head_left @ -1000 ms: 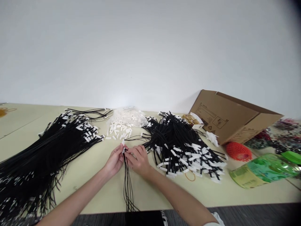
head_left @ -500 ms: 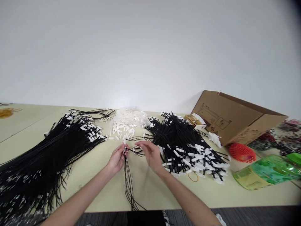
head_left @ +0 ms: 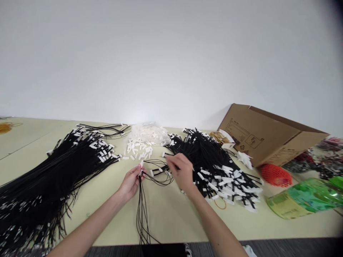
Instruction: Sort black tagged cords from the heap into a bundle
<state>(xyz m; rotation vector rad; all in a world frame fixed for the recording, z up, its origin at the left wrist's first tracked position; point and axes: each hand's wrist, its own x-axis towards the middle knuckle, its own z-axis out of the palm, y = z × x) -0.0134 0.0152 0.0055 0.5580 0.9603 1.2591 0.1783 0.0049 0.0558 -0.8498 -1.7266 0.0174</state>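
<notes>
My left hand (head_left: 132,182) is closed in a pinch on the top ends of a few black cords (head_left: 141,214), which hang down over the table's near edge. My right hand (head_left: 182,170) reaches to the right pile of black cords with white tags (head_left: 214,167), fingers curled on a cord end at the pile's left side. A heap of loose white tags (head_left: 142,141) lies just beyond both hands. A bigger pile of tagged black cords (head_left: 53,175) spreads to the left.
A tipped brown cardboard box (head_left: 265,134) lies at the back right. Beside it are an orange foam net (head_left: 276,175), a green and yellow plastic bag (head_left: 300,198) and a rubber band (head_left: 221,203). The pale table (head_left: 171,214) ends close to me.
My right hand has left the left hand and moved right and away to the right cord pile. The left hand stays pinched on its cords.
</notes>
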